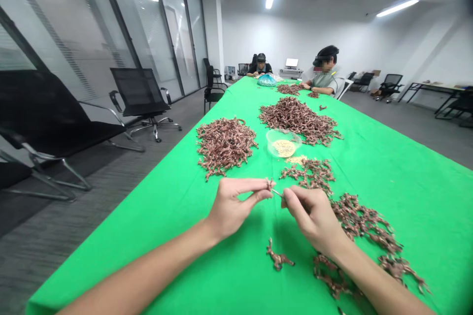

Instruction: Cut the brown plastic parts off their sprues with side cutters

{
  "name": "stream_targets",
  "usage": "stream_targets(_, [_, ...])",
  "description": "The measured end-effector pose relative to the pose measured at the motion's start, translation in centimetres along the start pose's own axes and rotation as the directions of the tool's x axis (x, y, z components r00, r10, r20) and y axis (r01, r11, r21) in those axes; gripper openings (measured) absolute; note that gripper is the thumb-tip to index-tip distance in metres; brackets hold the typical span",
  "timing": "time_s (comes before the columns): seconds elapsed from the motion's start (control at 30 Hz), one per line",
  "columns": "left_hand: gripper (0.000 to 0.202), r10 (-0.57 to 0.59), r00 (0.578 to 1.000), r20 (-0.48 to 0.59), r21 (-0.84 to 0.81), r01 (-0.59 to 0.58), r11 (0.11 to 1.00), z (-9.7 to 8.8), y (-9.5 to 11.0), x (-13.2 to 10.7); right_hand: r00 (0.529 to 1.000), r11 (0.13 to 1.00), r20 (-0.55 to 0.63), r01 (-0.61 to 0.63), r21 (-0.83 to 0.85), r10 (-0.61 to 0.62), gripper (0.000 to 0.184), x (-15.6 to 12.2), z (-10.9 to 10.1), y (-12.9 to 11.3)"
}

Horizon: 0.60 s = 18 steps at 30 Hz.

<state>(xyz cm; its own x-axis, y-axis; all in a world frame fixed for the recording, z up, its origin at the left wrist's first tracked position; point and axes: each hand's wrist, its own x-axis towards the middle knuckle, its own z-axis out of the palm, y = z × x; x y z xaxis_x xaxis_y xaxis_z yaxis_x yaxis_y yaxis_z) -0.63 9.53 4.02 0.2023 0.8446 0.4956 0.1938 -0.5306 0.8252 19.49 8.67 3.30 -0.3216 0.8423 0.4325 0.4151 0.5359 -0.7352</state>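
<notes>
Two tight pinches, right up over the green surface [236, 280]!
Forearms angle inward; the left hand [236, 209] has a narrow grip on a small copper sprig [270, 184], the right hand [314, 221] narrow on a thin metal pin [277, 193] just beside it, copper heaps [225, 147] beyond.

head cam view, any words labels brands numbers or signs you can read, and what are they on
No text can be read: the white machine by the far wall and the blue plastic bag on the far end of the table are too small and blurred to tell whether they carry any marks.
</notes>
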Motion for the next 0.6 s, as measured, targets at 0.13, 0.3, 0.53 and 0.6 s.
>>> stream_targets(0.13, [0.017,0.189,0.981,0.049,0.128,-0.194,0.973,-0.4,-0.2,-0.1,0.967,0.944,0.172,-0.224,0.242,0.186,0.053,0.0,0.1,0.4])
stream_targets(0.3, [0.013,0.024,1.0,0.006,0.052,-0.024,0.998,-0.1,0.0,0.3,0.962,0.927,0.176,-0.253,0.276,0.21,0.055,0.2,0.4,0.7])
stream_targets(0.53, [0.025,-0.394,0.917,0.058,-0.383,0.385,0.84,0.5,-0.3,0.7,0.991,0.986,-0.124,0.037,-0.165,-0.058,0.034,0.4,0.6,1.1])
stream_targets(0.6, [0.027,-0.443,0.892,0.086,-0.463,0.43,0.775,0.5,-0.4,0.6,0.981,0.971,-0.15,0.088,-0.221,-0.123,0.028,0.4,0.5,1.2])
